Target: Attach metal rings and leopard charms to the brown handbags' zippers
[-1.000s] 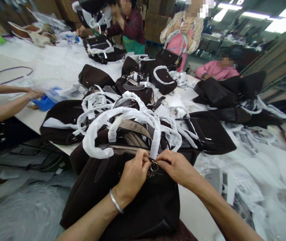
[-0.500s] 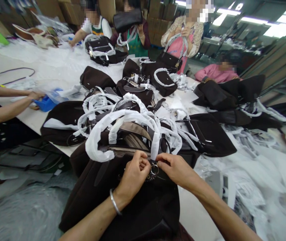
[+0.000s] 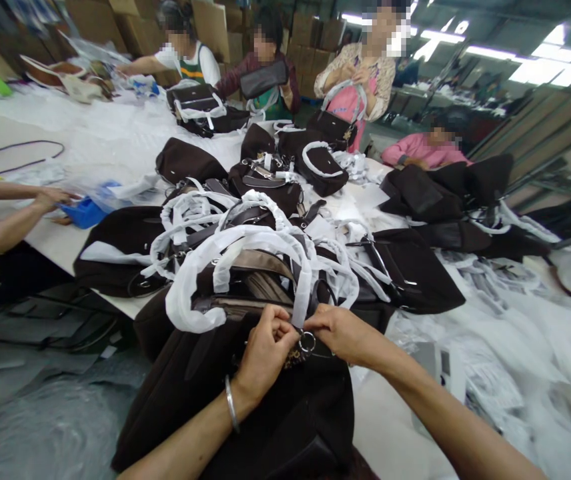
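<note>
Ring [image 3: 314, 343] between curled left hand [image 3: 267, 352] and right hand [image 3: 348, 333].

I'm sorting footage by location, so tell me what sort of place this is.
Probably a bag workshop or factory floor: many similar dark bags, their handles wrapped in white, crowd a table, with several people around it and cardboard boxes behind.

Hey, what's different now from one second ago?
Across the table, the person in maroon sleeves has lowered an oblong dark bag, bringing it toward the picture's right. Nearer, the round silver metal ring shows more fully. The left hand and right hand stay close by it; what they pinch is too small to tell. The large dark brown fabric bag stayed in front.
</note>
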Demonstrator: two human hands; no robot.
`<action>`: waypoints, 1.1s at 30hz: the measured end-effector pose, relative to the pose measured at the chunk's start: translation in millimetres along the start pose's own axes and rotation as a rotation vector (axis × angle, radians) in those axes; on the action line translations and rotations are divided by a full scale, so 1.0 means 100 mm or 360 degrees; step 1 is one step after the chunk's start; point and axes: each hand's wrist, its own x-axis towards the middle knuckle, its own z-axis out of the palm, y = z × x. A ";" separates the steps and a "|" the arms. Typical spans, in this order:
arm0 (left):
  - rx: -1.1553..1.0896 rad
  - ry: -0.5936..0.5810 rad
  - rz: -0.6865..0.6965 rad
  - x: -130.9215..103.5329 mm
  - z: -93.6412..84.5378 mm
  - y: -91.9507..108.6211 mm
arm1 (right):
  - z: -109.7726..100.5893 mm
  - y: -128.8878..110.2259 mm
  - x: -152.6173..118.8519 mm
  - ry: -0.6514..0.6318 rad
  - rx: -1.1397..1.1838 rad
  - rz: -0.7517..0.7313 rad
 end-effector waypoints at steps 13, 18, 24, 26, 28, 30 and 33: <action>0.0102 -0.0044 0.0040 0.02 -0.04 0.04 | 0.09 -0.09 -0.05 0.0404 0.0069 0.0106; 0.0354 0.0157 0.0529 -0.03 -0.11 0.17 | 0.12 -0.20 -0.20 0.0797 0.0333 0.0144; 0.0438 -0.0052 0.0930 -0.05 -0.10 0.38 | 0.13 -0.44 -0.29 0.1037 0.0422 -0.0148; 0.0309 -0.0129 0.0759 -0.05 -0.08 0.41 | 0.14 -0.49 -0.30 0.1007 0.0429 -0.0223; 0.0166 -0.0247 0.0561 -0.04 -0.08 0.42 | 0.16 -0.50 -0.30 0.0960 0.0491 -0.0228; 0.0059 -0.0335 0.0409 -0.03 -0.10 0.42 | 0.18 -0.48 -0.29 0.0944 0.0719 -0.0114; -0.0039 -0.0342 0.0248 0.01 -0.14 0.40 | 0.17 -0.43 -0.25 0.1059 0.1476 0.0124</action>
